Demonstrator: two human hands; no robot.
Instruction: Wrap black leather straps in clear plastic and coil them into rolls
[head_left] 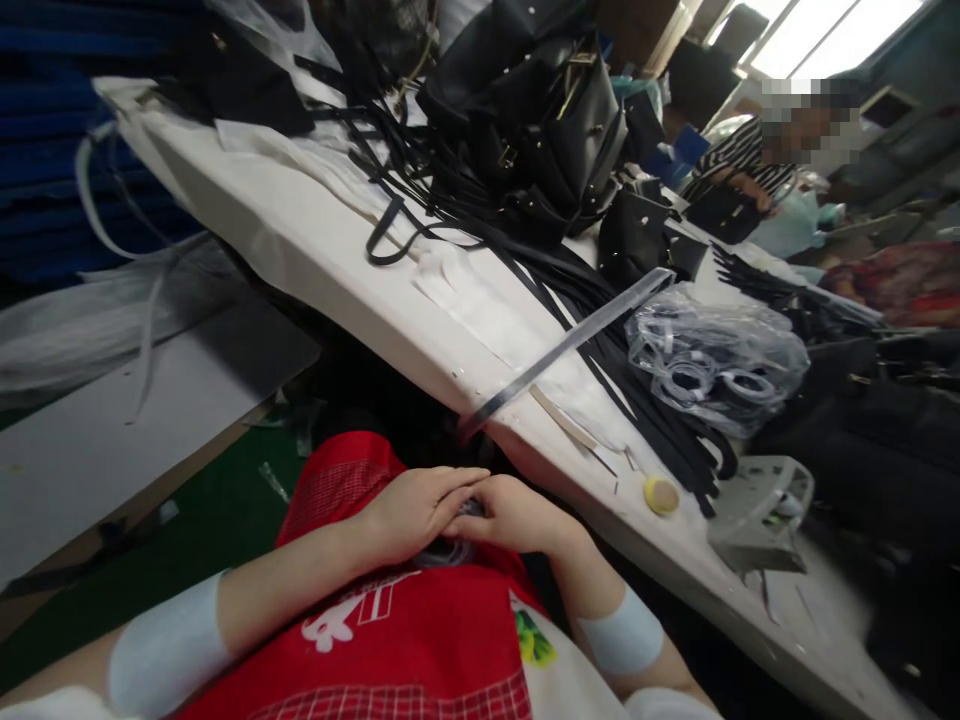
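My left hand (412,512) and my right hand (517,512) meet in front of my red apron (442,620), below the table's near edge. The left fingers lie together over the right fingers. Under and between the hands shows a greyish see-through plastic piece (448,552), partly covered by the fingers; its exact shape is hard to make out. Both hands look closed on it. Just beyond them, a flat clear plastic strip (570,340) lies across the white table (360,300), its near end passing over the edge.
Black leather bags (540,130) and black straps (555,285) pile up on the table. A plastic bag of clear rings (712,360), a yellow round item (661,495) and a tape dispenser (761,510) lie at right. Farther back sits a person in a striped top (724,155).
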